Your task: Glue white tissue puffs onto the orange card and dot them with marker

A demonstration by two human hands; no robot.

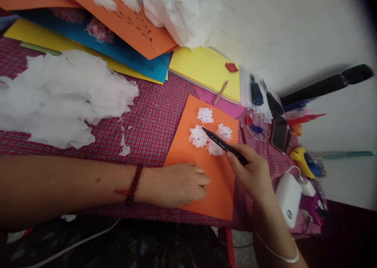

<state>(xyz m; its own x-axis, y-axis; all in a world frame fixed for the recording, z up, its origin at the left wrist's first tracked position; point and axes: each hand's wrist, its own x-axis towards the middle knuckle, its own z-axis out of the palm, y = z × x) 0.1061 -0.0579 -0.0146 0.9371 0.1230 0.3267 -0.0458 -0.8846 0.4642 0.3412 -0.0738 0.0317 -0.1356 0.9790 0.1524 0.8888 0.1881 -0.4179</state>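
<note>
An orange sheet of paper (206, 191) lies on the checked cloth, bearing several ruffled white tissue flowers. Purple-blue marks dot the upper flower (205, 115) and the right flower (225, 132). My right hand (250, 166) is closed around a black marker (225, 145), its tip touching or just above the left flower (198, 136), which has a small mark. The marker partly covers the lowest flower (215, 147). My left hand (179, 185) rests palm down on the lower part of the sheet, fingers bent and slightly apart, with nothing seen in it.
Torn white tissue (64, 95) is heaped on the left. Behind lie decorated orange cards (159, 40), yellow paper (200, 64) and a pencil (220, 92). At right are a blue cutter (256, 91), a white power bank (288, 199) and a yellow tape dispenser (302, 162).
</note>
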